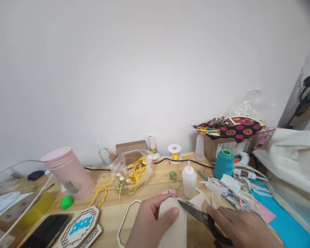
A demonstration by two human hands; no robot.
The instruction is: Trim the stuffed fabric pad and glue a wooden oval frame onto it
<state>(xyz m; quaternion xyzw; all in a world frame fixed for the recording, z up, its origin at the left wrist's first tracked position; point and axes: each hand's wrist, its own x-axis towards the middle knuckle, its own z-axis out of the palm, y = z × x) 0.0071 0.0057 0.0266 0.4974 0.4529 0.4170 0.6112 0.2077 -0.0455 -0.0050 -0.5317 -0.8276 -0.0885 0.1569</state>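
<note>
My left hand (155, 220) is closed on a rounded cream-white flat piece (172, 227), its thumb lying across the front. Whether the piece is cloth or card I cannot tell. In my right hand (235, 224) is a pair of dark scissors (200, 215). Their blades point left, with the tip at the upper right edge of the pale piece. Just behind the scissors stands a white squeeze bottle (189, 182). Left of my left hand lies a thin pale frame (125, 222).
A pink tumbler (69, 172), a phone (48, 232) and patterned octagonal pieces (79, 225) are on the left. A clear bag of yellow cord (134, 172) sits mid-table. At right are a teal thread cone (224, 164), fabric scraps (218, 187), a glue gun (244, 168) and a full cardboard box (209, 146).
</note>
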